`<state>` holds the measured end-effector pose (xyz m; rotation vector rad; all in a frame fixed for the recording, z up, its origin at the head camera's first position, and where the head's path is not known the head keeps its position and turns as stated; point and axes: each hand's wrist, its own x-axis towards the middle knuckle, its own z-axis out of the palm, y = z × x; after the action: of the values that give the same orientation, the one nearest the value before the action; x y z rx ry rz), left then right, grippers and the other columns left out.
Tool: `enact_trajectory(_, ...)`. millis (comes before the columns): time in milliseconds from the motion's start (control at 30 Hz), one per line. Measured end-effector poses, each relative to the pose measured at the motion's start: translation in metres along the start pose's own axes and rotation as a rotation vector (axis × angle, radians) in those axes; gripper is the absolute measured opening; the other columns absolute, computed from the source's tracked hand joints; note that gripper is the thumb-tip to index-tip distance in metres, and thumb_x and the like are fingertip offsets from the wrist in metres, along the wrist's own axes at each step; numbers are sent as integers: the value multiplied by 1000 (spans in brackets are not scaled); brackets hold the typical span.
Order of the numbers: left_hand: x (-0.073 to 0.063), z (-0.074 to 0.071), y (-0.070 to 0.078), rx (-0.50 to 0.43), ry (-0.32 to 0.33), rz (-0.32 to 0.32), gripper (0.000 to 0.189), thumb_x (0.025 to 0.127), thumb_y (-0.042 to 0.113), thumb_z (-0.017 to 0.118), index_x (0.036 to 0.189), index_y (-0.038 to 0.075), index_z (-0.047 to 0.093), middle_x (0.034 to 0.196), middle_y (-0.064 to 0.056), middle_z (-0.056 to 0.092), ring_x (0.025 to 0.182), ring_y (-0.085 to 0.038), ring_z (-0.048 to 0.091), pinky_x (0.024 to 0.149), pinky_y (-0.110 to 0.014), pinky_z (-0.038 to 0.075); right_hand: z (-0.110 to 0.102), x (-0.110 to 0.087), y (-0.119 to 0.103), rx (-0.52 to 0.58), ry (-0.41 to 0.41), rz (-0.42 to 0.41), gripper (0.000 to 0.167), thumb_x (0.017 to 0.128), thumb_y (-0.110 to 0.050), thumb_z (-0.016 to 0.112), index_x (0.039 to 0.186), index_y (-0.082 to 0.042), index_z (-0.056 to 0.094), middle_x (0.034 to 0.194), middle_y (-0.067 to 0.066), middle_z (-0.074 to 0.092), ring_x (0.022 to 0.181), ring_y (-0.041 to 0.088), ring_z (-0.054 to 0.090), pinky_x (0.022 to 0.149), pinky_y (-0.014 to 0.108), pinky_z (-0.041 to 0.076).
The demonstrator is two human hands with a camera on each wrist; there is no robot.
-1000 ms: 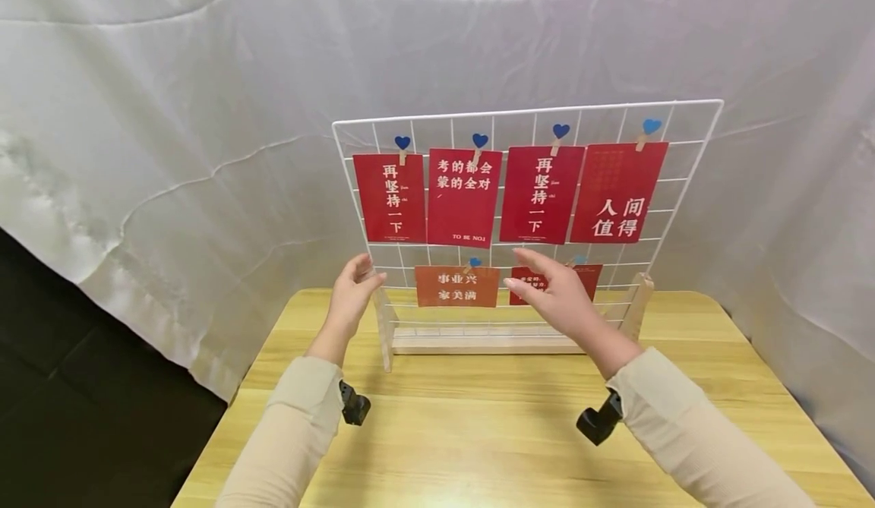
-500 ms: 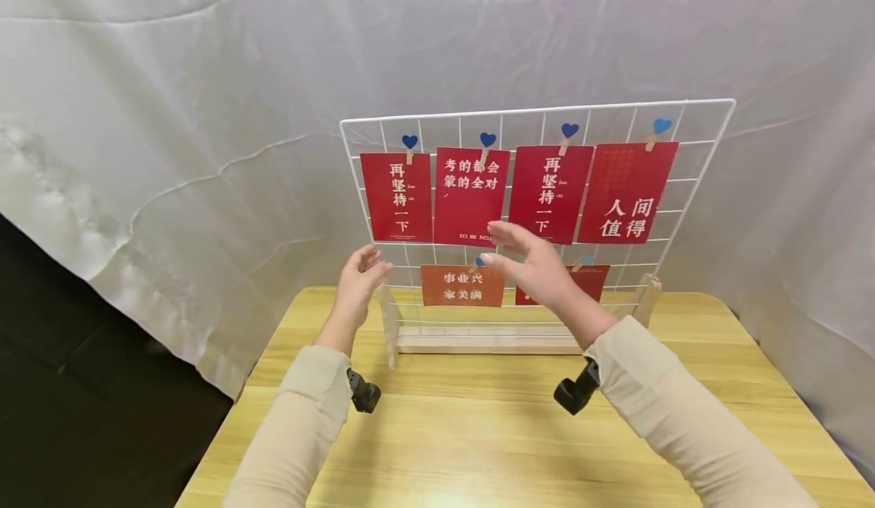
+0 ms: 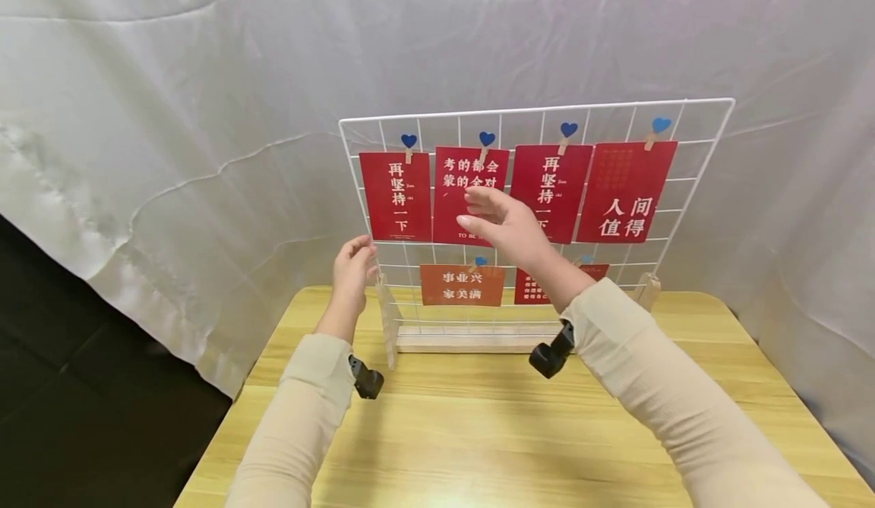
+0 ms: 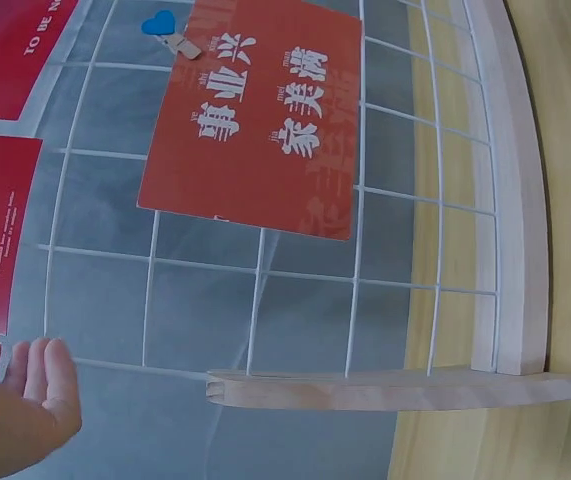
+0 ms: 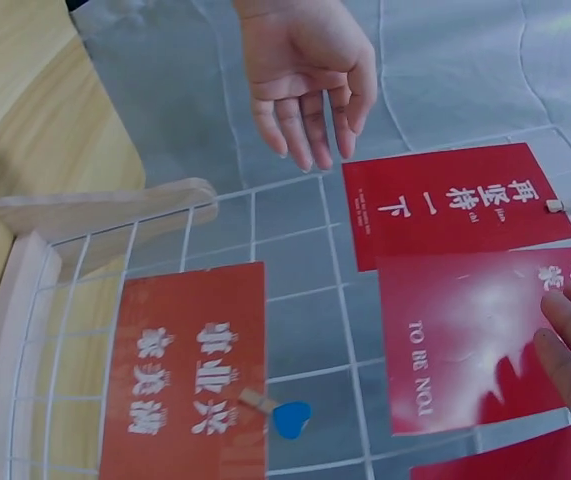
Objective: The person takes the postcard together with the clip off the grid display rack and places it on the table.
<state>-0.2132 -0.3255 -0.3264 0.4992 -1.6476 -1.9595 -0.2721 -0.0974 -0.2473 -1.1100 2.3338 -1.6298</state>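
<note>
A white wire grid (image 3: 536,111) stands upright, with red cards clipped along its upper row. My right hand (image 3: 509,227) hovers in front of the second red card (image 3: 447,213), fingers loosely extended and holding nothing; in the right wrist view its shadow falls on that card. Beside the grid's left edge is my left hand (image 3: 352,274), relaxed and holding nothing, below the leftmost red card (image 3: 374,204). Whether its fingertips touch the wire I cannot tell. Under the upper row hangs an orange card (image 4: 255,130) on a clothespin with a blue heart (image 4: 158,23).
Two more red cards (image 3: 550,166) hang at the upper right. A lower red card (image 3: 533,289) is partly hidden by my right arm. The grid's wooden base (image 3: 472,341) stands on a wooden table (image 3: 451,432), with grey-white curtain (image 3: 205,75) behind.
My right hand has moved left and up, from the lower red card to the second upper card. The left hand has risen slightly. The grid sits slightly farther right in the head view.
</note>
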Motion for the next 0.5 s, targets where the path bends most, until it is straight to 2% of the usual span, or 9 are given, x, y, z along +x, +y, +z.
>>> enact_trajectory(167,3,-1,5,11,49,70,30,85,3,45,114,-3,46,111,-13,48,98,-18,46,89,-36,38,4,10,-8,4,12,-22,57,78,-37,61,128,-19,40,124,-3,44,108,14,44,82,32,44)
enact_trajectory(367,5,-2,14,6,16,170,30,84,1,46,113,-5,47,111,-15,49,94,-16,47,87,-36,38,8,22,-14,2,18,-27,57,77,-38,61,128,-23,40,124,-7,44,107,11,45,81,30,44)
enact_trajectory(500,7,-3,19,8,-16,198,31,84,1,48,115,-4,47,114,-16,49,97,-20,48,90,-38,36,9,31,-19,-23,26,-26,57,77,-39,60,128,-24,39,124,-8,44,105,9,45,80,27,44)
